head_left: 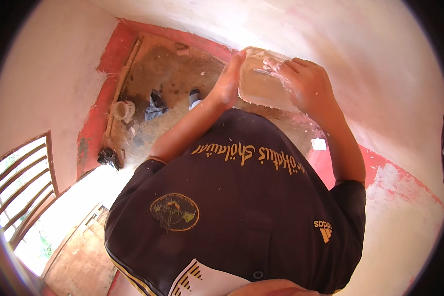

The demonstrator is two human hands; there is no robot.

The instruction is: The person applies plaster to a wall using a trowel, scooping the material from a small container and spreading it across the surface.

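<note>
A shallow, see-through plastic tub with rounded corners is held out in front of my body, near the far wall. My left hand grips its left side, the thumb up along the rim. Over the tub's right side is my right hand, its fingers bent together and smeared with white paste. A thin, pale edge shows at those fingertips, but what it belongs to cannot be made out. More white smears lie along the tub's far rim.
Pale walls with a red lower band close in ahead and at both sides. On the stained brown floor are a whitish bucket and a crumpled black plastic bag. A barred window is at left, a small white rectangle at right.
</note>
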